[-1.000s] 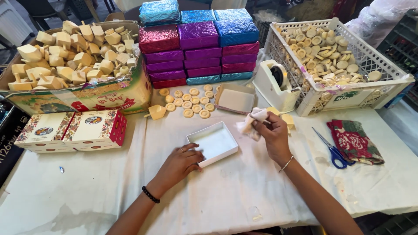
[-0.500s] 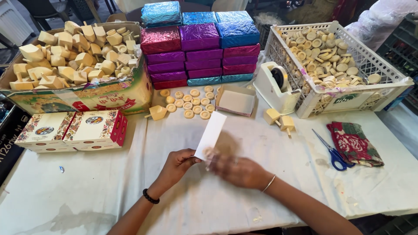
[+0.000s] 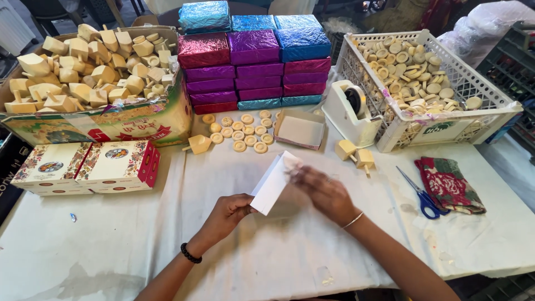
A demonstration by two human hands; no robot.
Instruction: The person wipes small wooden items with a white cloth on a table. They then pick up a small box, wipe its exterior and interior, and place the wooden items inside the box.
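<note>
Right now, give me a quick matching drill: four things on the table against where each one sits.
Things:
1. scissors
2. tape dispenser
3. small white box
4. printed cartons

Places:
A. held tilted between the left hand and right hand
B. beside the red patterned cloth
C. in front of the cardboard box of wooden pieces
D. against the white plastic crate

Pairs: 1-B, 2-D, 3-A, 4-C

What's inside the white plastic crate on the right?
The white crate is filled with small round wooden discs, piled in loose layers. Whatever lies beneath the top discs is covered.
</note>
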